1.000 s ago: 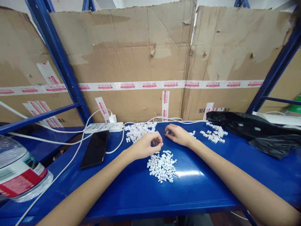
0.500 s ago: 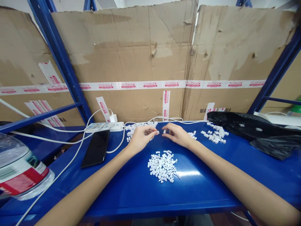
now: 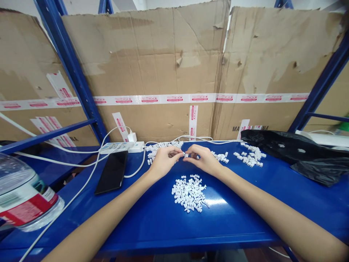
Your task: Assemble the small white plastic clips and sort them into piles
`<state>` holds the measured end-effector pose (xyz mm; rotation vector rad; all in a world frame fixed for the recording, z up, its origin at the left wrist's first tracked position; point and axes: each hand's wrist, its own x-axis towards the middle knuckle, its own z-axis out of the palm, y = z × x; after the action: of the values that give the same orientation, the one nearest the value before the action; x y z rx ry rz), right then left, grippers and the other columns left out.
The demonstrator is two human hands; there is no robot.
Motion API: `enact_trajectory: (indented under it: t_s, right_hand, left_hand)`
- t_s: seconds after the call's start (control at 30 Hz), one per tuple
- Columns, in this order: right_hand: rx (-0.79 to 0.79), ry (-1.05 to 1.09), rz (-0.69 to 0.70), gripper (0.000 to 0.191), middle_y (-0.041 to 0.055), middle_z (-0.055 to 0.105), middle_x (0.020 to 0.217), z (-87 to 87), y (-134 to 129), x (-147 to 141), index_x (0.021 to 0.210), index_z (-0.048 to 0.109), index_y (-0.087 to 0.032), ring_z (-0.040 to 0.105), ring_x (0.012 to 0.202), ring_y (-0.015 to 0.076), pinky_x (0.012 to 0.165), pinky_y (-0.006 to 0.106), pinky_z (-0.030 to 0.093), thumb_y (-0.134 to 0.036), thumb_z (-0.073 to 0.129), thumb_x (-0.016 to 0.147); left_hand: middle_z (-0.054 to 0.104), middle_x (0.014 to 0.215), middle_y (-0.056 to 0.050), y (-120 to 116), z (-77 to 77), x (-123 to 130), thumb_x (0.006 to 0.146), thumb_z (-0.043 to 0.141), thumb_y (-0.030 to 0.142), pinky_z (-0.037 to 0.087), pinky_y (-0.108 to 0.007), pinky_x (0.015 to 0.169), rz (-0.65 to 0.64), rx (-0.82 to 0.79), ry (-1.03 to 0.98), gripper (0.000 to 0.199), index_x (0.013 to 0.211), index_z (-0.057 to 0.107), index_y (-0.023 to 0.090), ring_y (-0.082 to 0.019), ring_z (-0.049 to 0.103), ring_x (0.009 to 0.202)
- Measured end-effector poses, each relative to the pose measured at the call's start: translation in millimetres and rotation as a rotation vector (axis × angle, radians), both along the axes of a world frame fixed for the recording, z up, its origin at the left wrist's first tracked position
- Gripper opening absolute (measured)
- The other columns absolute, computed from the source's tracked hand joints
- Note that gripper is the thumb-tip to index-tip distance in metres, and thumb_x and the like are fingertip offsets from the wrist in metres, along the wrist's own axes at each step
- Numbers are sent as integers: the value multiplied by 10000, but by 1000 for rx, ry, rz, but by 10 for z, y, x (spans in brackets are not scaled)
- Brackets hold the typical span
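White piece [image 3: 186, 155]: in the head view, it was held between the two hands, beyond the near heap [image 3: 190, 194]; its long axis was too small to make out.
Left hand [image 3: 163, 160]: beyond the near heap and to its left, thumb and fingers pinched tight at the piece's left side.
Right hand [image 3: 204, 159]: beyond the near heap and to its right, thumb and forefinger pinching the piece from the right.
Gap between hands: almost none, so neither was nearer; whether they gripped one part or two, I could not tell.
Far heap [image 3: 165, 145]: beyond the near heap, to its left, partly behind the left hand.
Phone [image 3: 111, 173]: on the worktop [image 3: 234, 222], well left of the near heap.
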<state>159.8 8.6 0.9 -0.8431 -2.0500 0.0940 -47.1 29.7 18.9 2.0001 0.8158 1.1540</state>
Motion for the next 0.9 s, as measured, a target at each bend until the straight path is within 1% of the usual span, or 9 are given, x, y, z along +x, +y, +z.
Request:
enact_trajectory:
  t_s: [0.23, 0.37, 0.53, 0.73, 0.9]
  right_hand:
    - [12, 34, 23, 248, 28, 629, 809, -15, 4, -16, 876, 614, -183, 553, 656, 130, 622, 267, 458, -412, 704, 909]
    - [11, 36, 32, 275, 30, 639, 806, 7, -23, -48, 815, 579, -186, 542, 653, 129, 613, 266, 450, -415, 688, 920]
    - [43, 24, 57, 313, 42, 648, 825, 26, -39, -57, 732, 536, -191, 575, 724, 147, 660, 279, 462, -386, 671, 937]
    - [68, 14, 70, 295, 46, 633, 825, 29, -38, -65, 731, 541, -194, 571, 733, 153, 653, 284, 460, -355, 660, 947]
    - [74, 20, 43, 313, 40, 619, 793, 35, -50, -75, 725, 542, -196, 557, 702, 150, 625, 283, 453, -384, 645, 954]
  left_hand:
    - [749, 790, -48, 7, 0, -10, 827, 706, 234, 544, -244, 610, 29, 3, -17, 92, 845, 733, 148, -150, 685, 660]
    - [744, 756, -42, 2, -1, -10, 837, 694, 229, 540, -241, 600, 27, -5, -8, 93, 847, 733, 145, -145, 681, 634]
    - [750, 766, -44, -12, -1, -4, 828, 697, 215, 543, -240, 600, 36, -5, -2, 77, 833, 732, 146, -149, 690, 650]
    - [751, 769, -44, -4, -25, -2, 833, 696, 227, 544, -251, 616, 32, -8, 8, 85, 848, 736, 153, -149, 686, 640]
    - [757, 778, -43, -9, -20, 16, 829, 694, 225, 574, -273, 661, 32, 8, -2, 78, 845, 726, 156, -166, 711, 683]
